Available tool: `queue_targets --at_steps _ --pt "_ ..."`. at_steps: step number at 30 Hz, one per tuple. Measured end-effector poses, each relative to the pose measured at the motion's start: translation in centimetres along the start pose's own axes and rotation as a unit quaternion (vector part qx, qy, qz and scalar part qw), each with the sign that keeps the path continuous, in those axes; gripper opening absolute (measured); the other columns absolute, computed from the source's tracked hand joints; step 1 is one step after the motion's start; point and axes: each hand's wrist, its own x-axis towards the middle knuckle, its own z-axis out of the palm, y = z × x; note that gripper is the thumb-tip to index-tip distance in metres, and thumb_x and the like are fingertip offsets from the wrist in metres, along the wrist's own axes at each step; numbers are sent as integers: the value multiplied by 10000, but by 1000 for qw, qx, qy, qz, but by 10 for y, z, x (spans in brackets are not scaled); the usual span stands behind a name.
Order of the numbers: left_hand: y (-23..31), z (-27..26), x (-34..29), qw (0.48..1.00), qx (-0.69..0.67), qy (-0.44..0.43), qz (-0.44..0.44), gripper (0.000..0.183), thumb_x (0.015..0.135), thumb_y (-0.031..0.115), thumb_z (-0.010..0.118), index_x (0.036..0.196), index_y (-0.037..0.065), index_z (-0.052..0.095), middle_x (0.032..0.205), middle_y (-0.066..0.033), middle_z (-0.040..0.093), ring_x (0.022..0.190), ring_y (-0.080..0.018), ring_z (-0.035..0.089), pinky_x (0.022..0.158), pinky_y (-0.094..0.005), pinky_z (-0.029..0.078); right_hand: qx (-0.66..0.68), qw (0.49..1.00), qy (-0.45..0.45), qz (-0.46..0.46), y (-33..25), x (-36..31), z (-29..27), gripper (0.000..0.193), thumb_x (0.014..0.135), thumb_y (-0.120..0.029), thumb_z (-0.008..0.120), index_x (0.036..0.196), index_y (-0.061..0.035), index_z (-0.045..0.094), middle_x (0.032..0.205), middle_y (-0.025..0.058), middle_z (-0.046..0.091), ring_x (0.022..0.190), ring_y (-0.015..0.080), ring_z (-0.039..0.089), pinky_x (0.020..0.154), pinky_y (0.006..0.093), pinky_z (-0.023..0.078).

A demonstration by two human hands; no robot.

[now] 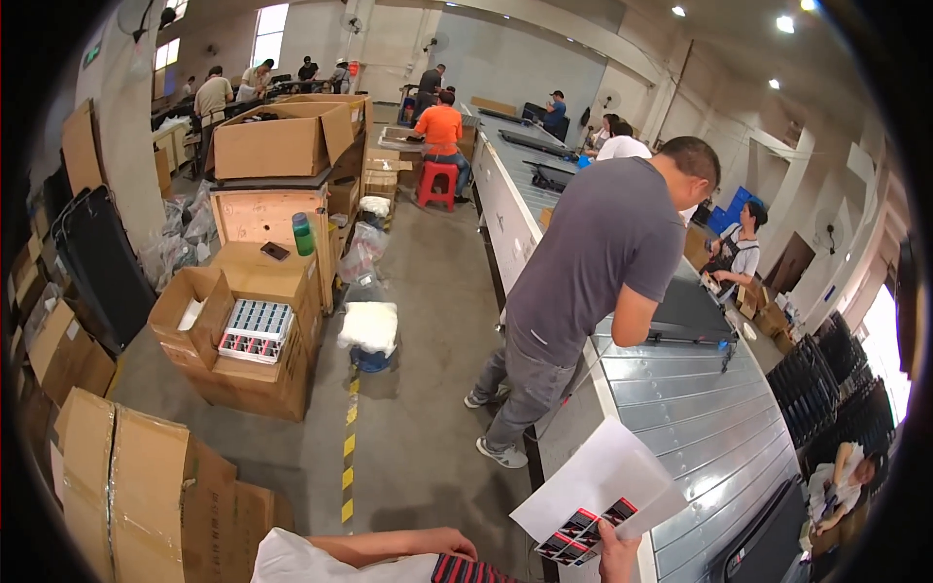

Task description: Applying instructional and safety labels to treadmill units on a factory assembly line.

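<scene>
- Right hand grips the printed sheet by its lower part, close to the red and black labels; left hand lies low before the body, fingers seemingly curled, nothing visible in it, though whether it is closed I cannot tell
- From this view the sheet overlaps the left edge of the bench, towards its near end; whether it touches anything there cannot be told
- Held by one hand only, the paper bows, so its free upper edge could flop or crease if the grip slackens
- A draught might lift that loose edge too, as a fan is mounted further off; whether it runs is not shown
- Swung forward, the sheet could brush the person in grey, who leans over the bench's left edge just beyond
- Moved far right, it could snag on the near black panel by the bench's right edge
- Between that panel and the far black panel, bare metal slats offer the widest room
- Left of the bench, the grey floor gives walking room, narrowed by the stool with a white cover; stepping back unseeing, someone could knock it
</scene>
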Motion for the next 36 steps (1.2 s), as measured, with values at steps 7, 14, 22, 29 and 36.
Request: queue_targets --at_steps 7,14,22,29,36 --pt "-33 15 -5 997 55 -35 -38 267 794 228 563 1004 64 565 891 -104 620 807 -229 592 722 -317 451 -36 999 -37 -17 1 -5 13 288 699 -26 658 959 40 552 889 91 595 785 168 566 725 297 452" --pt "-31 28 3 990 106 -48 -74 267 793 226 562 1005 64 565 892 -109 618 811 -237 591 724 -321 450 -19 999 -29 3 11 -19 7 250 694 -31 660 924 32 585 853 79 612 761 149 572 700 288 460" --pt "-27 41 38 975 174 -110 -85 267 791 225 562 1005 64 565 894 -114 617 816 -246 589 725 -326 449 -19 998 -33 50 9 -35 -25 267 693 -36 668 941 4 578 852 53 614 744 140 577 676 278 466" --pt "-15 42 71 952 246 -165 -84 267 790 223 561 1005 65 565 895 -119 615 820 -254 587 727 -331 449 -61 995 20 70 21 -50 -68 205 718 -126 650 879 -1 623 790 63 639 706 122 582 654 273 461" --pt "-9 53 80 925 297 -221 -85 267 789 222 560 1006 65 565 896 -124 613 824 -262 586 728 -335 448 -48 997 19 65 8 -63 -75 214 731 -145 633 886 1 619 785 70 639 702 128 584 646 273 457"
